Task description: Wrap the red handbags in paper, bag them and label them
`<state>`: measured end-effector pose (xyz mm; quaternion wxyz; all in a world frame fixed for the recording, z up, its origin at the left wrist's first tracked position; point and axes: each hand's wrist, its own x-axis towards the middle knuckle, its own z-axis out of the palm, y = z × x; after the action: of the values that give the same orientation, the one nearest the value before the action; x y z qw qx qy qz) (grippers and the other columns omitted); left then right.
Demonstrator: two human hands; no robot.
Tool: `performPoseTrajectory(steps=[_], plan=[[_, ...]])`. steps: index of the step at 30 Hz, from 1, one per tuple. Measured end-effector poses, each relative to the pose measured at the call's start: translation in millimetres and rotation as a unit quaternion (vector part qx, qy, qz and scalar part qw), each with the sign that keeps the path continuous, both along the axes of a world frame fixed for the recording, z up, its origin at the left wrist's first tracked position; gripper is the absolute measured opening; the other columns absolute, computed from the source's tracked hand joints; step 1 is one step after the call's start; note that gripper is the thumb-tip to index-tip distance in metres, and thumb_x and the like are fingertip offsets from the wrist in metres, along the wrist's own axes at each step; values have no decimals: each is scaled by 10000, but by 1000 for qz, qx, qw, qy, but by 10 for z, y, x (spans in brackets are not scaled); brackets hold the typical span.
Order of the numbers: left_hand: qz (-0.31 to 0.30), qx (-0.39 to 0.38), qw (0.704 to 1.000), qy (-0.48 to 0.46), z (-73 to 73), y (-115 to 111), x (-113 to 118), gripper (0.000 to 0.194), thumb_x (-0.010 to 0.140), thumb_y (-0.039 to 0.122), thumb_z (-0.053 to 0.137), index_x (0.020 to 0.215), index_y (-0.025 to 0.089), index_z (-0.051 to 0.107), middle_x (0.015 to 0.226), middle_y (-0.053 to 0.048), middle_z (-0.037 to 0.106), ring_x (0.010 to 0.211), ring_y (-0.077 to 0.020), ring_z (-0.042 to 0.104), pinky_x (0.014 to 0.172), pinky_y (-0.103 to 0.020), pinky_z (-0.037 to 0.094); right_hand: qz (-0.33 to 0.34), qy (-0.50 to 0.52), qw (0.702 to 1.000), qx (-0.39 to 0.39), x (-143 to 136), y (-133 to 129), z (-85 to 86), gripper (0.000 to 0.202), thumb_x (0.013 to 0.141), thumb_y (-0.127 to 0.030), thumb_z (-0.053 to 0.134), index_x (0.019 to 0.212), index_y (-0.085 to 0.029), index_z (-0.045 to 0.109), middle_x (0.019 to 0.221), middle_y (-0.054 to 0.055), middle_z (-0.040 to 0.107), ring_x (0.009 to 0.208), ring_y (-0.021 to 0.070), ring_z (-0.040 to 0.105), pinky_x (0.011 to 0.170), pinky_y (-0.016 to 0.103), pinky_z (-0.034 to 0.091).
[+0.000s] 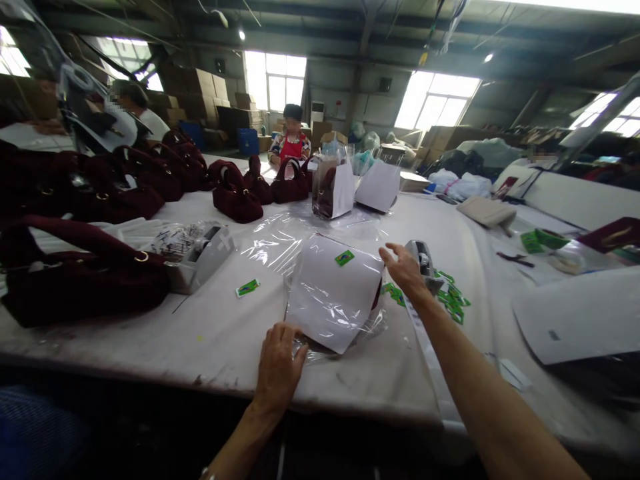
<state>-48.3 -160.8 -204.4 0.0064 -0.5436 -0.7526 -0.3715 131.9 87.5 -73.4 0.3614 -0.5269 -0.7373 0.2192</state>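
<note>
A handbag wrapped in a clear plastic bag (320,313) lies in front of me, with a white paper sheet (335,290) over most of it. A small green sticker or card (345,258) sits near the top of the sheet. My left hand (280,363) is closed at the near left corner, its fingers and thumb on the plastic edge. To the right of the package, my right hand (403,268) has its fingers apart and holds nothing. It is beside a grey tape dispenser (423,260). Several green cards (453,300) lie by that forearm.
Dark red handbags (85,273) stand along the left and back. A box of small ties (187,257) is at mid-left, near a loose green card (248,287). Wrapped packages (379,185) stand farther back. A person in a red apron (293,147) sits across the table.
</note>
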Motion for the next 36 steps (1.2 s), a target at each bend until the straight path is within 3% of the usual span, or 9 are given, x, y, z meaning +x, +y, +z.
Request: performPoseTrajectory(steps=[5, 11, 15, 20, 23, 25, 29, 33, 36], plan=[[-5, 18, 1000, 23, -7, 37, -172, 351, 803, 114, 560, 1138, 216, 542, 1182, -88, 601, 1125, -273, 574, 986, -465, 505, 154, 74, 969, -180, 174, 119, -121, 601, 920, -665, 410, 805, -166, 724, 858, 63, 741, 844, 212, 663, 788, 292, 507], [38, -86, 986, 140, 214, 6, -942, 328, 825, 146, 454, 1103, 194, 623, 1131, -116, 677, 1050, -305, 622, 921, -466, 518, 285, 37, 914, -285, 472, -755, -97, 484, 873, -608, 565, 915, -166, 759, 851, 72, 736, 784, 213, 683, 659, 286, 525], [52, -86, 985, 139, 556, 138, -1251, 357, 856, 208, 402, 1119, 173, 640, 1164, -128, 683, 1082, -301, 625, 994, -476, 484, 389, 108, 863, -303, 481, -1550, -215, 372, 839, -443, 700, 1153, -248, 734, 1214, 81, 668, 914, 194, 680, 824, 322, 548], [-44, -98, 993, 39, 1184, 656, -939, 447, 911, 467, 422, 1177, 176, 632, 1209, -101, 674, 1119, -279, 630, 1016, -431, 486, 428, 186, 833, -297, 201, -2026, -392, 529, 730, -418, 822, 1227, -281, 705, 1334, 73, 610, 1043, 225, 660, 846, 314, 546], [-151, -106, 980, 70, 1517, 1080, -537, 528, 910, 549, 449, 1240, 169, 612, 1288, -108, 644, 1190, -287, 595, 1063, -443, 445, 377, 219, 845, -309, 153, -1755, -451, 352, 778, -415, 764, 1076, -226, 762, 1000, 45, 744, 889, 210, 693, 820, 329, 550], [-203, -120, 966, 108, 1651, 1369, -260, 565, 903, 564, 486, 1280, 157, 591, 1332, -117, 620, 1239, -292, 566, 1085, -444, 421, 283, 243, 892, -256, 213, -1343, -483, 261, 837, -389, 680, 997, -200, 761, 892, 37, 751, 848, 205, 695, 832, 344, 548], [-223, -234, 934, 155, 1682, 1826, 194, 680, 831, 567, 603, 1351, 133, 546, 1358, -158, 606, 1268, -331, 548, 1055, -428, 436, 108, 187, 968, -124, 343, -368, -544, 364, 795, -181, 619, 1150, -192, 694, 1174, 83, 711, 1053, 230, 665, 979, 397, 500], [-211, -329, 905, 166, 1553, 1993, 399, 704, 771, 436, 660, 1398, 162, 495, 1189, -126, 709, 1119, -322, 649, 908, -381, 507, 202, 161, 953, -155, 263, 209, -566, 723, 604, 19, 543, 1279, -225, 630, 1400, 60, 594, 1305, 227, 529, 1095, 371, 419], [-214, -331, 906, 154, 1482, 1993, 389, 612, 781, 405, 631, 1353, 215, 525, 1105, -72, 737, 1030, -285, 684, 829, -344, 518, 333, 162, 898, -236, 136, 331, -571, 613, 598, -15, 574, 1172, -200, 682, 1184, 53, 714, 1169, 218, 624, 1009, 344, 483]])
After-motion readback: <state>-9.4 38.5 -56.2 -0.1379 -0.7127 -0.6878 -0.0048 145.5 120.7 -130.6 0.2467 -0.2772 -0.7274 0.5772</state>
